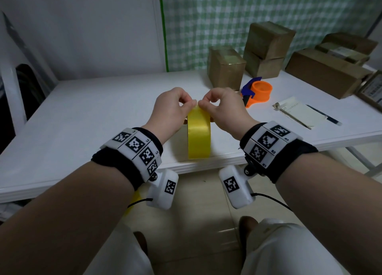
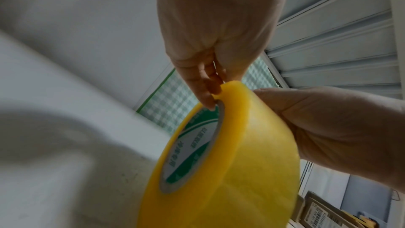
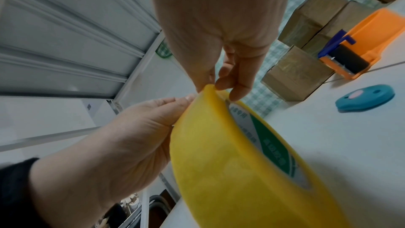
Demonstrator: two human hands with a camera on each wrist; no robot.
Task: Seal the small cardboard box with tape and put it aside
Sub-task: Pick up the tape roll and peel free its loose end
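Head view shows you early in the job: your left hand (image 1: 171, 107) and right hand (image 1: 223, 107) both work at the top of the yellow tape roll (image 1: 199, 134), which stands on edge near the front of the white table (image 1: 93, 113), and no strip is pulled free yet. My guess is you are hunting for the tape's loose end. Finding it, drawing out a length, sealing a box and setting it aside are all left. The nearest small box (image 1: 226, 68) sits well beyond the roll, next to the orange dispenser (image 1: 258, 92); which of the boxes there is yours to seal, I cannot tell. Your left fingers (image 2: 206, 91) are curled, pinching the roll's upper rim. Your right fingers (image 3: 236, 82) are curled too, nipping the same rim from the other side, thumbs nearly meeting on top.
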